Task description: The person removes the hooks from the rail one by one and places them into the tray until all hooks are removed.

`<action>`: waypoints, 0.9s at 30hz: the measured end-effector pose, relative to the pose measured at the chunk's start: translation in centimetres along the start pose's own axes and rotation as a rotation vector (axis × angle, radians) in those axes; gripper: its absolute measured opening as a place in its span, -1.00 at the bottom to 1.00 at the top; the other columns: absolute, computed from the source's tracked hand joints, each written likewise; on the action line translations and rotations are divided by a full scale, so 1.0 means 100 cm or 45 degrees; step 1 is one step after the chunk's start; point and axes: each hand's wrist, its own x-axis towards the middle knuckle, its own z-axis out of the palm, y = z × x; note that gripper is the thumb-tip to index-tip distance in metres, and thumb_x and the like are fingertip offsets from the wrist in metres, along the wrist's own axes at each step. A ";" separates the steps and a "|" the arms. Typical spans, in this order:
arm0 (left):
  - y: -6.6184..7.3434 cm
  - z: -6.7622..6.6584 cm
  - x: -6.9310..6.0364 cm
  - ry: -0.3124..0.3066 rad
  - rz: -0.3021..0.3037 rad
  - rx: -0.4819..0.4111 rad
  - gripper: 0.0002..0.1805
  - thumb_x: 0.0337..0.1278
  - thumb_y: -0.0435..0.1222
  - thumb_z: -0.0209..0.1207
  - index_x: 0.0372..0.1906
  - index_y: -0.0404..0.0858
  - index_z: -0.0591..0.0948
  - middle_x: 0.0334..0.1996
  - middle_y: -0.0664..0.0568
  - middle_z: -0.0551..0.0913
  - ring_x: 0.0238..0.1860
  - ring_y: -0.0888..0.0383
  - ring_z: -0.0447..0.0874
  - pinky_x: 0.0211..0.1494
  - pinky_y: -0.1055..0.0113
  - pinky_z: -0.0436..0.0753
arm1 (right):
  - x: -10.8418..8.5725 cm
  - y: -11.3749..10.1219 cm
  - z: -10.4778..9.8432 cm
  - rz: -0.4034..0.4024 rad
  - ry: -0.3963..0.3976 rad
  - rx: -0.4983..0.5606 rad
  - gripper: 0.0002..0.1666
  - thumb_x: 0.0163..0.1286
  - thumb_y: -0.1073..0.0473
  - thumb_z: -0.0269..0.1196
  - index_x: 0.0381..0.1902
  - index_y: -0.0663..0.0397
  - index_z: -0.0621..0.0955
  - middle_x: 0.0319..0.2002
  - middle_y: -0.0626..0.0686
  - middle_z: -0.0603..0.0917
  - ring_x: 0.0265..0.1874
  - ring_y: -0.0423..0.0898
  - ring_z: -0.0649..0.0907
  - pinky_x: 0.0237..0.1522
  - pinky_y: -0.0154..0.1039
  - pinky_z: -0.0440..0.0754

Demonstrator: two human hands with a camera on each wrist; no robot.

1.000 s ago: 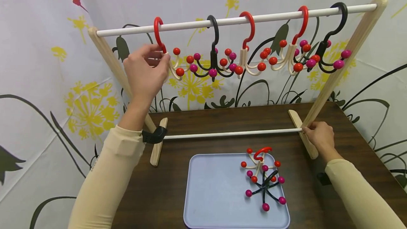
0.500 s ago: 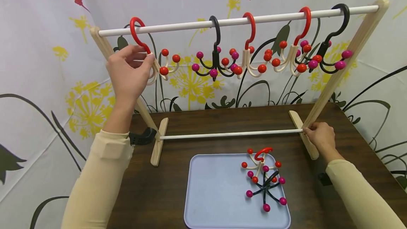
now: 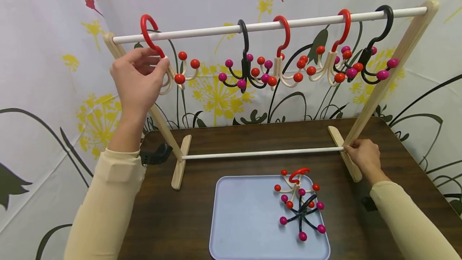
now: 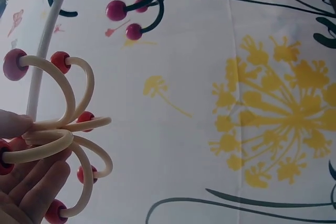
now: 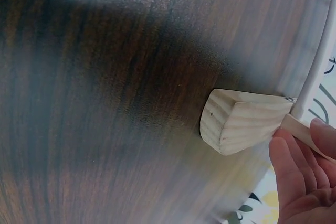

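Note:
In the head view my left hand [image 3: 138, 79] pinches the neck of a cream hanger [image 3: 172, 76] with red hook and red balls, near the left end of the white upper rod [image 3: 213, 31]. The red hook [image 3: 145, 31] stands raised over the rod. In the left wrist view, my left hand [image 4: 31, 182] holds it where its cream arms [image 4: 65, 82] meet. My right hand [image 3: 364, 157] grips the foot of the wooden right post [image 3: 371, 99], beside the lower rod [image 3: 263, 153]; the right wrist view shows those fingers [image 5: 294, 166] round the wood.
On the upper rod hang a black hanger [image 3: 245, 69], two red-and-cream ones [image 3: 278, 67] [image 3: 331, 63] and another black one [image 3: 365, 57] at the right. A blue tray [image 3: 245, 220] on the dark table [image 3: 173, 228] bears one red-and-cream hanger [image 3: 296, 187] and one black hanger [image 3: 301, 214].
My left hand has moved left along the upper rod with its hanger, and the red hook has risen from the rod. My right hand has stayed at the post.

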 end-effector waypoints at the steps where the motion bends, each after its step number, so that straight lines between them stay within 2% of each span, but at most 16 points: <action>1: 0.000 0.000 -0.003 -0.017 0.016 0.000 -0.73 0.12 -0.25 0.34 -0.10 -0.29 0.74 -0.27 -0.07 0.76 -0.41 0.31 0.65 -0.22 0.51 0.61 | 0.000 0.000 0.000 0.002 0.001 0.000 -0.68 0.35 0.11 0.26 -0.30 0.35 0.69 -0.40 0.25 0.70 -0.30 0.30 0.59 -0.43 0.04 0.49; 6: -0.005 0.004 -0.033 -0.138 0.070 -0.088 -0.77 0.10 -0.37 0.34 -0.15 -0.42 0.72 -0.27 -0.19 0.74 -0.39 0.36 0.68 -0.24 0.53 0.64 | 0.000 0.001 0.000 0.022 -0.005 -0.004 -0.69 0.36 0.11 0.26 -0.30 0.32 0.69 -0.42 0.22 0.71 -0.31 0.27 0.59 -0.47 -0.01 0.47; 11: -0.012 0.003 -0.078 -0.225 0.072 -0.213 -0.83 0.05 -0.43 0.38 -0.22 -0.40 0.72 -0.32 -0.15 0.75 -0.42 0.28 0.71 -0.32 0.52 0.66 | 0.001 0.002 0.001 0.011 -0.010 0.001 -0.68 0.36 0.09 0.25 -0.29 0.31 0.70 -0.39 0.23 0.71 -0.29 0.28 0.59 -0.43 0.02 0.48; 14: -0.021 0.007 -0.109 -0.249 0.104 -0.288 -0.83 0.01 -0.47 0.39 -0.23 -0.37 0.73 -0.35 -0.12 0.75 -0.44 0.22 0.71 -0.37 0.50 0.66 | 0.001 0.002 0.002 -0.002 0.001 0.000 -0.68 0.36 0.11 0.25 -0.30 0.32 0.70 -0.39 0.24 0.71 -0.29 0.29 0.59 -0.38 0.08 0.48; 17: -0.033 0.017 -0.143 -0.304 0.125 -0.344 -0.83 -0.01 -0.51 0.39 -0.25 -0.36 0.72 -0.36 -0.07 0.76 -0.44 0.19 0.71 -0.38 0.44 0.68 | 0.001 0.002 0.002 -0.013 0.010 -0.004 -0.68 0.35 0.11 0.25 -0.29 0.34 0.70 -0.38 0.26 0.72 -0.26 0.33 0.59 -0.32 0.15 0.49; 22: -0.049 0.040 -0.205 -0.466 0.100 -0.468 -0.82 -0.01 -0.53 0.37 -0.26 -0.33 0.70 -0.36 -0.04 0.75 -0.45 0.11 0.73 -0.36 0.34 0.72 | 0.001 0.003 0.003 -0.003 0.003 -0.004 -0.67 0.35 0.11 0.25 -0.28 0.34 0.69 -0.35 0.28 0.71 -0.24 0.35 0.59 -0.31 0.18 0.50; 27: -0.056 0.064 -0.261 -0.609 0.062 -0.540 -0.83 0.01 -0.49 0.36 -0.26 -0.25 0.69 -0.37 -0.02 0.74 -0.39 0.14 0.75 -0.34 0.30 0.73 | 0.001 0.003 0.004 -0.002 0.006 -0.009 -0.67 0.35 0.10 0.25 -0.29 0.33 0.70 -0.40 0.25 0.71 -0.27 0.32 0.60 -0.32 0.16 0.49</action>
